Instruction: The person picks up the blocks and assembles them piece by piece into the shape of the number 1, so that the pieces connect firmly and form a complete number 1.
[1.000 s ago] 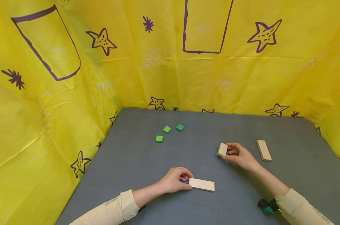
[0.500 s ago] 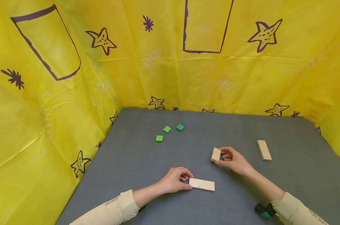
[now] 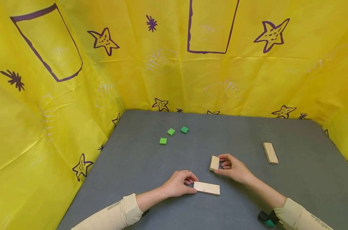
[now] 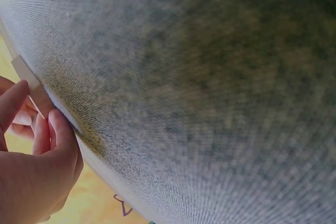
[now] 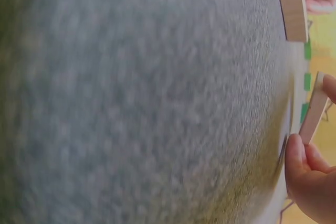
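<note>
My left hand (image 3: 179,184) pinches the left end of a flat, pale wooden block (image 3: 207,188) between thumb and fingers. That block lies on the grey table, its long side running left to right. Beyond it and slightly right, my right hand (image 3: 234,169) grips a second wooden block (image 3: 214,163) by thumb and fingertips. In the right wrist view this second block (image 5: 315,107) looks tilted and raised off the surface, with the first block (image 5: 294,11) at upper right. A gap separates the two blocks.
A third wooden block (image 3: 270,153) lies farther right on the table (image 3: 127,179). Two light green square tiles (image 3: 163,141) and a darker green tile (image 3: 184,130) lie toward the back left. Yellow patterned cloth (image 3: 162,73) walls the back and sides.
My right hand has carried its wooden block leftward and nearer to me, toward the block at my left hand. The left hand and its block have stayed in place.
</note>
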The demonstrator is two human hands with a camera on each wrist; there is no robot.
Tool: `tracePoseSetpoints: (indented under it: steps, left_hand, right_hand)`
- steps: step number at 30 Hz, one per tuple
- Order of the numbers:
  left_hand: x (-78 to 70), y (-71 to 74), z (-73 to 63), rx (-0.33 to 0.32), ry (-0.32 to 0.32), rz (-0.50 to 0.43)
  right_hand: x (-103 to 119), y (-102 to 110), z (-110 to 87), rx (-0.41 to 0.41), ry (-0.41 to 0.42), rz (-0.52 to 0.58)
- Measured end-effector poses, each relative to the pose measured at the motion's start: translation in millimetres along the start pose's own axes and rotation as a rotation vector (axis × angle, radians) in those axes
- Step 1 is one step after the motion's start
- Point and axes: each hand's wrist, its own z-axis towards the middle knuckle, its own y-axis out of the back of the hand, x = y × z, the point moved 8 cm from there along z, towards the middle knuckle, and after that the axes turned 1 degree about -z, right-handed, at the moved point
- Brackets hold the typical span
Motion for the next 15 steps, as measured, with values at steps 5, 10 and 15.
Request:
tracePoseSetpoints:
  steps: [5,10,15]
  left_hand:
    - [1.2,-0.3,0.7,-0.001,0.0,0.013]
    - [1.2,-0.4,0.6,-0.004,-0.003,0.008]
    - [1.0,-0.3,0.1,0.0,-0.001,0.015]
  right_hand:
    - [4,-7,-1.3,0.009,0.018,-0.038]
    - [8,-14,-3.8,0.022,0.034,-0.075]
    - [13,-20,-6.3,0.019,0.068,-0.1]
